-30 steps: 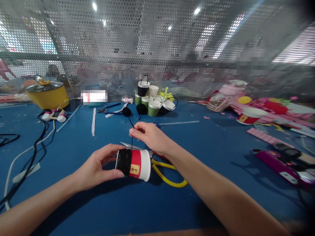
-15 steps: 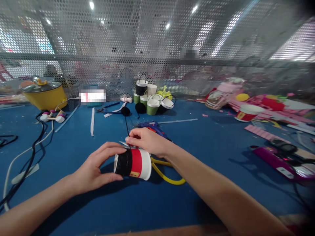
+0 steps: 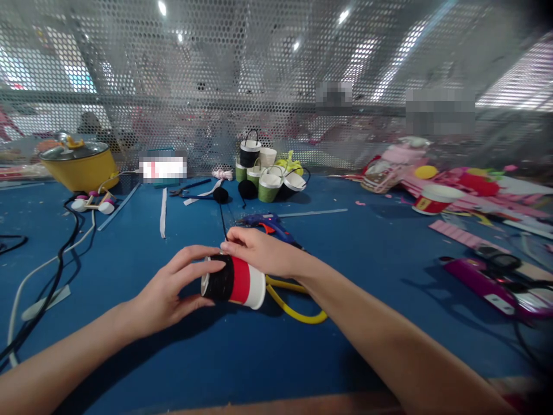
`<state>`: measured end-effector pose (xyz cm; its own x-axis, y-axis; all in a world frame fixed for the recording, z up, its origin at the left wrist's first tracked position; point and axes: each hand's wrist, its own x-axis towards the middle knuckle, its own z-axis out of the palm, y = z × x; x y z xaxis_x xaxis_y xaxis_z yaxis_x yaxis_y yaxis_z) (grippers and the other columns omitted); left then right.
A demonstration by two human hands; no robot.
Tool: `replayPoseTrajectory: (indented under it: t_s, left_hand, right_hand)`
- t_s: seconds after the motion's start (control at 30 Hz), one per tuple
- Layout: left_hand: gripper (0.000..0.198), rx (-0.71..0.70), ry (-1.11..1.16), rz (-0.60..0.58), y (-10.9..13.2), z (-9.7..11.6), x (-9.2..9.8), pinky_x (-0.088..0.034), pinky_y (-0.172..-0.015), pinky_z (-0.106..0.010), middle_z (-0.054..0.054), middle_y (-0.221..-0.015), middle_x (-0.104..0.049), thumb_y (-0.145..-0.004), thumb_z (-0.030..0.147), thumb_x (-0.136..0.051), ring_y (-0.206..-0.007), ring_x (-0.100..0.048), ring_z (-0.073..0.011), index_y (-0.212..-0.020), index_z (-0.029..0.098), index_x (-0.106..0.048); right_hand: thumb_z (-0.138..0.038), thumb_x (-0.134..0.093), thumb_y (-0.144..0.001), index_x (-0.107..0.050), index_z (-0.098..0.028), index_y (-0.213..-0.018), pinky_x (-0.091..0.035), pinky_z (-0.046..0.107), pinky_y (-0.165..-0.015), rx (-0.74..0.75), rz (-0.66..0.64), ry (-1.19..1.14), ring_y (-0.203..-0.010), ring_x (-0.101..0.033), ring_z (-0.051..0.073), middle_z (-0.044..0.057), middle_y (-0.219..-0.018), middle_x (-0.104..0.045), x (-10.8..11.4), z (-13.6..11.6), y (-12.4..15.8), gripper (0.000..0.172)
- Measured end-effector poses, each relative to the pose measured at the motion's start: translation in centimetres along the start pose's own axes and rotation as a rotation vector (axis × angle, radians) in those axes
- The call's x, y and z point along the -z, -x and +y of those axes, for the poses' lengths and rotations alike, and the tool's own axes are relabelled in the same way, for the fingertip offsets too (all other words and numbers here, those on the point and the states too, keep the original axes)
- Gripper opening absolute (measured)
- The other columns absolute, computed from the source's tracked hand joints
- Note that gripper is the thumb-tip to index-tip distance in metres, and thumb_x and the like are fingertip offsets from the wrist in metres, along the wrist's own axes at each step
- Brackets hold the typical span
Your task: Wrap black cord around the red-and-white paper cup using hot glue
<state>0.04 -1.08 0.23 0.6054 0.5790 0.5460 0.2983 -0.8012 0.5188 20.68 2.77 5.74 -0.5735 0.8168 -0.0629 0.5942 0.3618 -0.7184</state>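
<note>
Your left hand has one cup between thumb and fingers, tipped on its side with the base end toward that palm; whether it touches the table you cannot tell from here. Black cord covers about half of it, leaving one red band and one white rim bare on the right. Your right hand, just above the cup, pinches one black cord between thumb and forefinger; it runs away from your fingertips to one of two black balls. Just past your right knuckles lies one blue glue gun, and one yellow looped handle sits beside the cup, partly under your right forearm. Farther beyond your grip stand at least six small cups, three of them green; one red-and-white cup is well off to the right.
</note>
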Motion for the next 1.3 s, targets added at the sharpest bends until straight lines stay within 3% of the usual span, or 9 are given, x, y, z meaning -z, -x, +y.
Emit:
replayPoseTrajectory:
  t_s: [0.1,0.27,0.4,0.53,0.93,1.13,1.3]
  left_hand:
    - [0.062,0.166,0.170,0.005,0.0,-0.1,-0.2,-0.042,-0.098,-0.041,-0.011,-0.129,-0.047,-0.073,0.035,-0.069,-0.119,-0.047,-0.0278,-0.129,0.029,-0.042]
    - [0.061,0.569,0.623,-0.025,-0.4,0.1,-0.5,-0.050,-0.079,-0.037,-0.011,-0.103,-0.059,-0.077,0.055,-0.057,-0.091,-0.060,-0.0233,-0.122,0.017,-0.042]
    - [0.045,0.669,0.569,-0.047,-0.7,0.4,-0.6,-0.048,-0.065,-0.029,-0.002,-0.079,-0.058,-0.082,0.050,-0.053,-0.072,-0.057,-0.0162,-0.110,0.016,-0.048]
    - [0.036,0.649,0.511,-0.045,-0.7,0.5,-0.7,-0.044,-0.058,-0.025,0.000,-0.076,-0.057,-0.082,0.042,-0.054,-0.065,-0.053,-0.0130,-0.107,0.017,-0.047]
    - [0.034,0.382,0.355,-0.025,-0.3,0.7,-0.5,-0.049,-0.082,-0.034,-0.008,-0.104,-0.057,-0.082,0.027,-0.058,-0.093,-0.059,-0.0203,-0.113,0.019,-0.045]
    - [0.047,0.251,0.175,-0.167,-0.3,1.0,0.1,-0.047,-0.088,-0.037,-0.008,-0.117,-0.048,-0.086,0.027,-0.052,-0.104,-0.053,-0.0212,-0.131,0.027,-0.037]
    - [0.041,0.254,0.141,-0.242,-0.8,1.9,0.5,-0.047,-0.086,-0.034,-0.008,-0.111,-0.050,-0.085,0.028,-0.053,-0.097,-0.054,-0.0200,-0.125,0.023,-0.045]
  right_hand:
    - [-0.030,-0.042,-0.088,-0.039,-0.020,-0.069,-0.030,0.025,-0.056,-0.013,0.059,0.049,-0.060,-0.039,0.011,-0.004,-0.063,-0.041,-0.3,-0.1,0.1,0.022]
    - [-0.029,-0.042,-0.088,-0.042,-0.020,-0.072,-0.032,0.026,-0.058,0.038,0.176,0.150,-0.061,-0.043,0.012,-0.002,-0.066,-0.049,-1.2,-0.2,0.3,0.019]
    - [-0.027,-0.043,-0.087,-0.041,-0.020,-0.072,-0.034,0.027,-0.060,0.077,0.191,0.209,-0.064,-0.044,0.013,0.000,-0.070,-0.050,-1.9,-0.5,0.3,0.017]
    - [-0.027,-0.044,-0.086,-0.040,-0.020,-0.070,-0.034,0.027,-0.061,0.102,0.187,0.198,-0.065,-0.044,0.013,0.000,-0.071,-0.049,-1.9,-0.5,0.3,0.018]
    - [-0.026,-0.050,-0.084,-0.044,-0.018,-0.066,-0.032,0.024,-0.056,0.042,0.116,-0.086,-0.059,-0.040,0.009,-0.005,-0.062,-0.045,-0.9,-0.1,-0.6,0.020]
    - [-0.015,-0.052,-0.083,-0.048,-0.016,-0.064,-0.036,0.021,-0.053,-0.114,0.092,-0.412,-0.054,-0.050,0.008,-0.003,-0.059,-0.057,-1.0,0.0,-2.7,0.020]
    - [-0.010,-0.042,-0.088,-0.046,-0.016,-0.065,-0.040,0.019,-0.047,-0.232,0.081,-0.587,-0.050,-0.053,0.007,-0.001,-0.061,-0.060,-1.4,0.0,-5.9,0.025]
